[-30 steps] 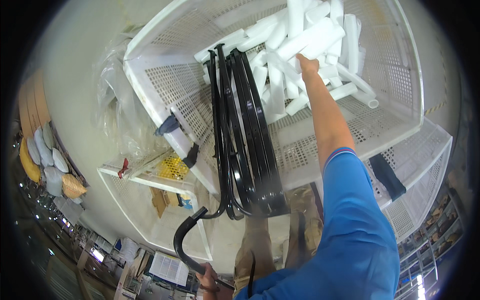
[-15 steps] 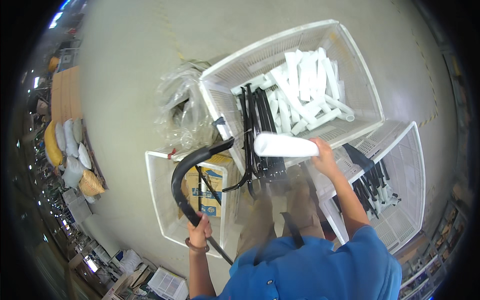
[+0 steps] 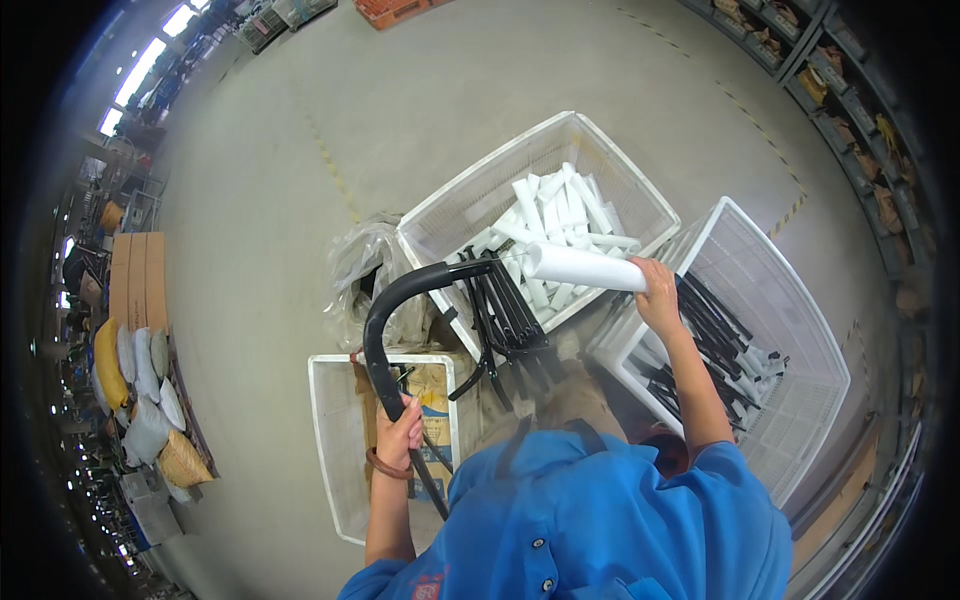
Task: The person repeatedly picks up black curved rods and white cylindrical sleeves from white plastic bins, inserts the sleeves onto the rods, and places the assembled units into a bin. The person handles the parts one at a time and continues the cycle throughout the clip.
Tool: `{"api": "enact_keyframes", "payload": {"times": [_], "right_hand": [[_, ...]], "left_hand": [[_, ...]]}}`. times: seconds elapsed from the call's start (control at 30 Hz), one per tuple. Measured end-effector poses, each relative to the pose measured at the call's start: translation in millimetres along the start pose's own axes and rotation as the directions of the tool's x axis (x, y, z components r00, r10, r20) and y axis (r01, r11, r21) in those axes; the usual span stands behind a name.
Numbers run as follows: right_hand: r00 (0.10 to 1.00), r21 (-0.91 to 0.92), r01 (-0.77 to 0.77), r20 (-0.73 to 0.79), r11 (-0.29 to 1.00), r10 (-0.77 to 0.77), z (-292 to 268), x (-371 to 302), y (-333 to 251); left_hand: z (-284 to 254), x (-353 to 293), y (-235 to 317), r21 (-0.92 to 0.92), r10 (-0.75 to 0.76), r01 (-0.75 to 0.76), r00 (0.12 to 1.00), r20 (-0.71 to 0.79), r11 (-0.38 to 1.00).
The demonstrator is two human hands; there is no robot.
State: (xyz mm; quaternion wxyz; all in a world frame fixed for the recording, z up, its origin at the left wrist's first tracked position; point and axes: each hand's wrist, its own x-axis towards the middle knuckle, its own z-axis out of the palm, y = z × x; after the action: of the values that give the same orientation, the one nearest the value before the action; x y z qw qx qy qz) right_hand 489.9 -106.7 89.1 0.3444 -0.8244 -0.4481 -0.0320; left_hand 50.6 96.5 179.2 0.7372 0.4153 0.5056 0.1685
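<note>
My left hand [image 3: 400, 432] is closed around the lower part of a curved black tube [image 3: 378, 340], which arches up and over to the right. In my right hand [image 3: 655, 292] is a white foam sleeve [image 3: 585, 268], gripped at its right end and held nearly level. The sleeve's left end faces the tube's tip, with a small gap between them. Beneath them, a white plastic crate [image 3: 480, 185] holds many white foam sleeves [image 3: 560, 205] in a pile. Several black tubes [image 3: 505, 310] lean across its near left corner.
A second white crate [image 3: 800, 310] at the right holds black tubes [image 3: 715, 310] and white-wrapped pieces. In a crate [image 3: 335, 450] at the left sits a cardboard box [image 3: 433, 385]. Clear plastic film [image 3: 360, 270] lies by the middle crate. Shelving [image 3: 850, 130] lines the far right; sacks [image 3: 150, 360] are stacked left.
The view has tilted, bringing in more far floor and shelving. Both hands keep their hold; the tube's tip and the sleeve remain close together, end to end.
</note>
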Motion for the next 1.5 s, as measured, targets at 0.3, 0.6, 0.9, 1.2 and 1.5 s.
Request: {"api": "enact_keyframes", "payload": {"times": [0.3, 0.6, 0.9, 1.2, 1.5], "right_hand": [[0.981, -0.121, 0.189, -0.02, 0.975, -0.193, -39.3, -52.1, -84.3], [0.96, -0.052, 0.275, 0.062, 0.96, -0.272, -69.9, -23.0, -113.8], [0.299, -0.116, 0.954, 0.414, 0.275, -0.86, -93.3, 4.3, -189.0], [0.37, -0.071, 0.923, 0.426, 0.377, -0.826, -87.5, -10.4, -147.2], [0.696, -0.123, 0.718, 0.148, 0.686, -0.702, -89.5, -75.8, -167.5]], "left_hand": [[20.2, -40.5, -41.7, 0.253, -0.162, 0.129, 0.98, 0.114, 0.959], [78.1, -82.3, -49.8, 0.368, -0.063, -0.013, 0.979, 0.194, 0.93], [156.2, -78.1, -63.2, 0.529, -0.089, -0.064, 0.962, 0.26, 0.846], [147.4, -62.1, -64.2, 0.124, -0.111, 0.043, 0.783, 0.613, 0.991], [168.5, -4.9, 4.0, 0.246, -0.1, -0.069, 0.783, 0.614, 0.967]]}}
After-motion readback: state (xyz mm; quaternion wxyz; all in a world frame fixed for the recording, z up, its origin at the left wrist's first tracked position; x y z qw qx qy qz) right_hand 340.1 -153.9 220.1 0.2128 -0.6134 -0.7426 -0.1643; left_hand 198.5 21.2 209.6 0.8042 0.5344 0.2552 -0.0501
